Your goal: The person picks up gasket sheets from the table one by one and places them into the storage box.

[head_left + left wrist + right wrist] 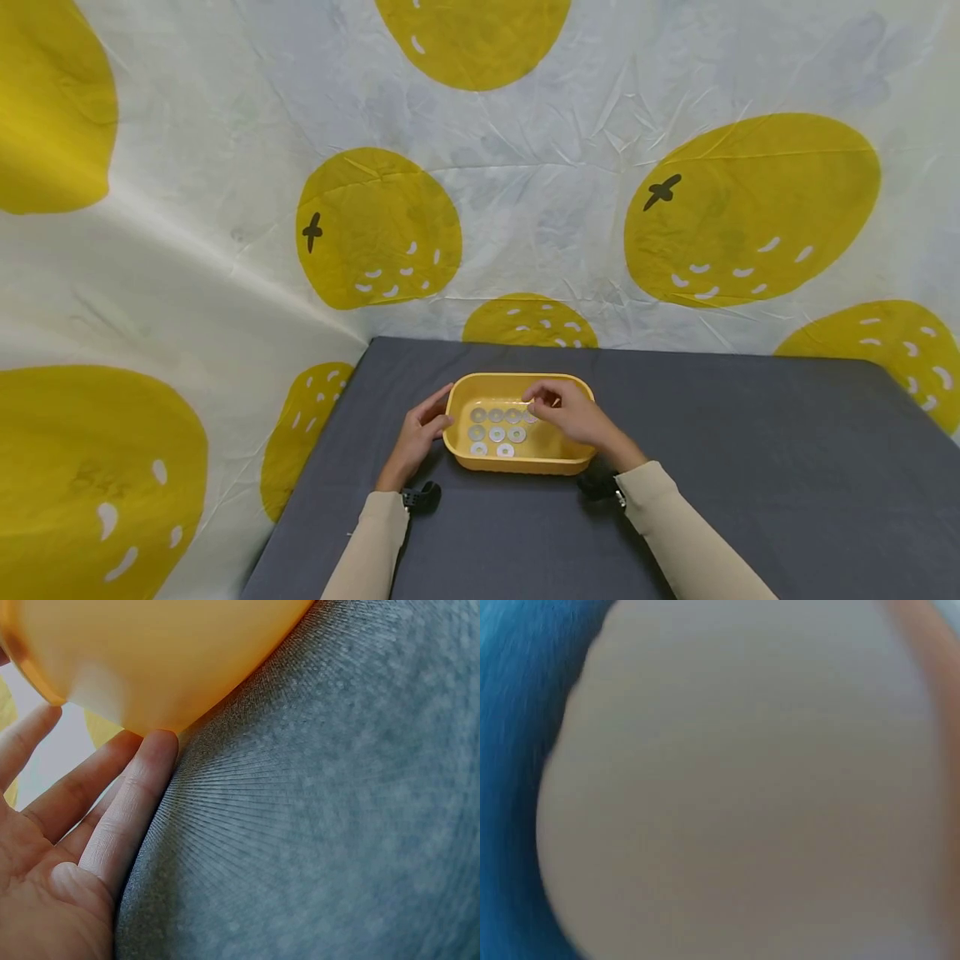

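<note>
A yellow plastic basin (525, 467) sits on the dark cloth in the head view. Flat metal washers (497, 434) lie in rows on the left part of its floor. My left hand (415, 437) is at the basin's left end, thumb at the rim. In the left wrist view its fingers (124, 806) stretch out nearly straight, touching the outer wall. Over the basin, my right hand (572, 411) has its thumb and forefinger together on a washer (531, 415) at the right end of the back row. The fingertips partly cover that washer.
A dark grey cloth (712, 450) covers the table. Behind and to the left hangs a white sheet (525, 208) printed with large yellow fruit. Black straps (423, 497) sit at the wrists. The right wrist view is mostly filled by a blurred pale surface (742, 787).
</note>
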`<state>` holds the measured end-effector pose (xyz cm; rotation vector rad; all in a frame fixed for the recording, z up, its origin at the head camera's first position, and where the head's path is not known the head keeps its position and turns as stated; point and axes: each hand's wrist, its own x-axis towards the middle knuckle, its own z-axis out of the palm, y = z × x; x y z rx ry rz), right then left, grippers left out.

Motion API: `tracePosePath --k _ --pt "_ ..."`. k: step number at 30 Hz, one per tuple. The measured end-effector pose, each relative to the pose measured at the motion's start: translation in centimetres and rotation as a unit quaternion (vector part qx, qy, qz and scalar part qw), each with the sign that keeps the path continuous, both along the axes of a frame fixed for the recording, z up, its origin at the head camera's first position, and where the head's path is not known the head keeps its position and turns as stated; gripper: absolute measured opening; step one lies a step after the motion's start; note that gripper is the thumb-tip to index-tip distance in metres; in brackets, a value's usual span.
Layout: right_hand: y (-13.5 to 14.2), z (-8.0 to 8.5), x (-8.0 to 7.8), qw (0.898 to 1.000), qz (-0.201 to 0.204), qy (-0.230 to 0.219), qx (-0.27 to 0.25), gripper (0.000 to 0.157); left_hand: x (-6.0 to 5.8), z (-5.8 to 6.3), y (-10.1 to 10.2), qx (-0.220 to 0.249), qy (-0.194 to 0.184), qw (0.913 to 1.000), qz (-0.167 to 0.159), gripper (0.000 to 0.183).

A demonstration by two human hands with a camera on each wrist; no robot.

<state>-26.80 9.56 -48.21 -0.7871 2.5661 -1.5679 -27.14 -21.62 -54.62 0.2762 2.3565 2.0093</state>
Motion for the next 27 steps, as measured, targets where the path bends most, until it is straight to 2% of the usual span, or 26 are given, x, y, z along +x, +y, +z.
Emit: tracePosePath --k 4,10,17,23,27 --pt "2.4 0.0 0.3 0.999 -0.036 0.013 -0.007 0.014 -0.1 -0.1 0.0 0.000 0.000 1.0000 -0.001 0.057" --pt "5.8 0.1 1.0 0.998 -0.061 0.026 -0.020 0.017 0.0 -0.1 -0.2 0.007 -0.002 1.0000 -0.006 0.057" --pt "8.5 0.3 1.6 0.995 -0.098 0.013 -0.024 0.021 0.1 -0.2 -0.6 0.010 -0.003 0.9999 -0.004 0.056" --pt "10.6 0.0 1.8 0.991 -0.132 0.023 -0.006 0.018 0.1 -0.3 -0.8 0.003 -0.003 0.9999 0.012 0.053" --pt "11.7 -0.3 1.6 0.984 -0.170 0.032 0.029 0.020 0.2 -0.2 -0.9 0.003 0.004 0.9995 0.030 0.050"
